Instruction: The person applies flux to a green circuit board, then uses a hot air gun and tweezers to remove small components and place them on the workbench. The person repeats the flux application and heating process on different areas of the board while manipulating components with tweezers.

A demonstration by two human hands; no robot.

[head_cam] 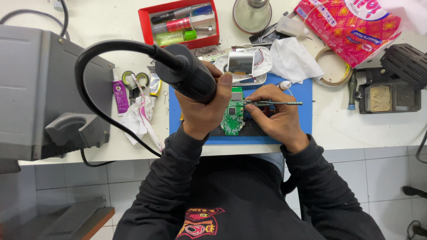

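Left hand (pixel 204 109) wrapped round thick black hot-air handpiece (pixel 187 73), right hand (pixel 275 118) pinching slim metal tweezers (pixel 273 103) at 3 o'clock of small green circuit board (pixel 232 119).

One green circuit board (pixel 232 116), one red tray (pixel 143 20), two tape rolls (pixel 129 76), one blue mat (pixel 299 91).

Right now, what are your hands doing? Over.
Left hand grips black hot-air wand over green circuit board. Right hand holds tweezers at board. Nothing blocking.
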